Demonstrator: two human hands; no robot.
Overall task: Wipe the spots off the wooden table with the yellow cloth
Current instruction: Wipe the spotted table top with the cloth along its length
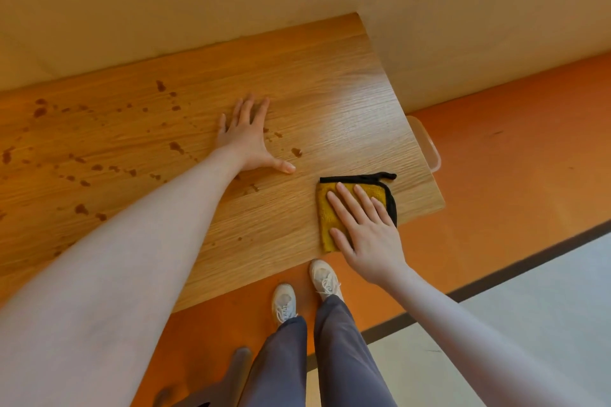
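Person stands at the corner of the wooden surface (297,76), which is pushed against a wall.

Right hand (367,231): flat, fingers spread, palm pressing down on the cloth (325,225). Not gripping it, just pinning it. Cloth is yellow with black trim, folded, lying near the right-hand end of the surface, close to the near edge.

Left hand (246,139): open wide, flat on the wood farther in, holding nothing; looks like a bracing hand.

Spots (175,146): brown drips, many. They scatter across the left half and the middle. A few small ones sit just beside the left hand, the nearest drip (296,152) between the two hands. The wood under and around the cloth looks clean, though glare there makes it hard to be sure.

Judgement: the job is barely begun. Nearly all visible spots remain, and the cloth is apart from every one of them. What is left is a sweep leftward across most of the surface, starting with the drips by the thumb.

A pale plastic container (429,145) pokes out past the far right edge.
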